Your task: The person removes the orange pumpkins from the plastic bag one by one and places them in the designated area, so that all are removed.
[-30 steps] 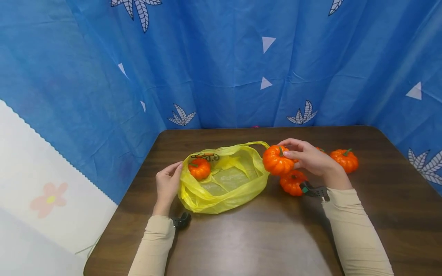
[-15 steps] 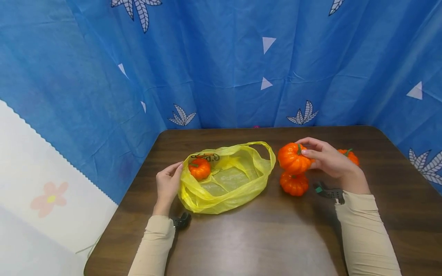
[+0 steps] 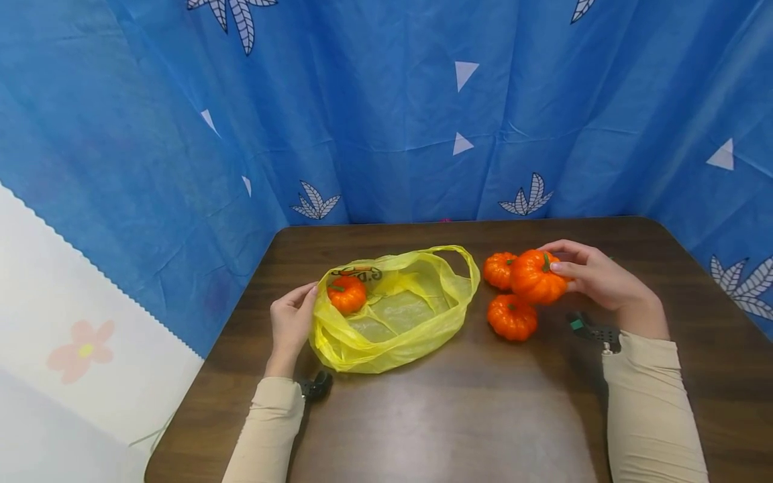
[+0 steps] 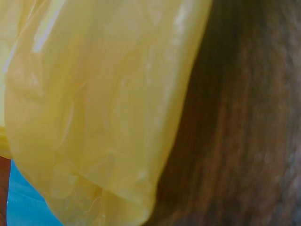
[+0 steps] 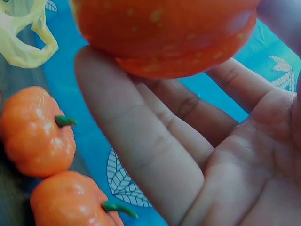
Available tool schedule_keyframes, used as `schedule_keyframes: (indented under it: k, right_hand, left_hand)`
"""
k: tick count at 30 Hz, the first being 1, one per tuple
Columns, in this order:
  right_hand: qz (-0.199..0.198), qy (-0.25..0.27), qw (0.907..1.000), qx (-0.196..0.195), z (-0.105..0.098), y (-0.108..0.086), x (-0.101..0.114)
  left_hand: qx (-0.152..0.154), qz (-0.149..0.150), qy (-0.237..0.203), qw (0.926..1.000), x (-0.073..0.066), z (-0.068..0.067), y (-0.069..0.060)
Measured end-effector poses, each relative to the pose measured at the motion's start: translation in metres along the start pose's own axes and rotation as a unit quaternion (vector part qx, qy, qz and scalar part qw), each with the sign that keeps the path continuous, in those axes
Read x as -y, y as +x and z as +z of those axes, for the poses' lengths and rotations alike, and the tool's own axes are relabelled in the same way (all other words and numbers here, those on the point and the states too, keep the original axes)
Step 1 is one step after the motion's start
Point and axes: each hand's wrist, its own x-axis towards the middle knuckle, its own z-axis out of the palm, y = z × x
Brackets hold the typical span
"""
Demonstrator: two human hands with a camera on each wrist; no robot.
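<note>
My right hand [image 3: 610, 285] grips a small orange pumpkin [image 3: 539, 277] with a green stem, raised above the tabletop to the right of the bag. In the right wrist view, fingers [image 5: 136, 122] curl under that pumpkin [image 5: 164, 42]. Two more pumpkins [image 3: 512, 318] [image 3: 498, 270] sit on the table just left of it. A yellow plastic bag [image 3: 386, 355] lies with its mouth spread, one pumpkin [image 3: 347, 295] inside at the left. Its left rim is pinched by my left hand [image 3: 292, 323]. The left wrist view shows bag film [image 4: 108, 103], the hand out of sight.
The brown wooden table [image 3: 410, 429] has a blue curtain [image 3: 398, 121] behind it. A bag handle loop [image 3: 461, 255] stands up near the two loose pumpkins. Another pumpkin, seen earlier at the right, is now hidden behind the right hand.
My right hand has carried its pumpkin rightward, away from the bag's handle. The loose pumpkin at the back has come into view. My left hand stays on the bag's rim.
</note>
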Motion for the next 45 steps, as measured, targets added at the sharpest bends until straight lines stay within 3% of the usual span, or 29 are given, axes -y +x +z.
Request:
schedule_keyframes:
  k: [6,14,22,30,39,45]
  right_hand:
    - [0.025,-0.026,0.9994,-0.003,-0.010,-0.008,-0.004]
    - [0.069,-0.067,0.9953,-0.005,-0.019,-0.018,-0.011]
    - [0.071,-0.090,0.9933,-0.009,-0.026,-0.023,-0.019]
    - [0.104,-0.106,0.9885,-0.027,-0.030,-0.026,-0.024]
    - [0.100,-0.114,0.9881,-0.026,-0.035,-0.030,-0.031]
    - [0.127,-0.149,0.9804,-0.021,-0.039,-0.034,-0.033]
  left_hand:
    - [-0.001,-0.008,0.012,0.9999,-0.001,0.002,0.001]
    - [-0.001,0.003,0.011,0.9999,0.000,0.002,0.002]
    - [-0.003,0.013,0.015,0.9998,0.003,0.001,0.002]
    - [-0.003,0.016,0.016,0.9997,0.003,0.000,0.000]
    - [-0.005,0.022,0.018,0.9996,0.004,0.000,-0.001]
    - [-0.004,0.023,0.020,0.9995,0.004,0.000,-0.001]
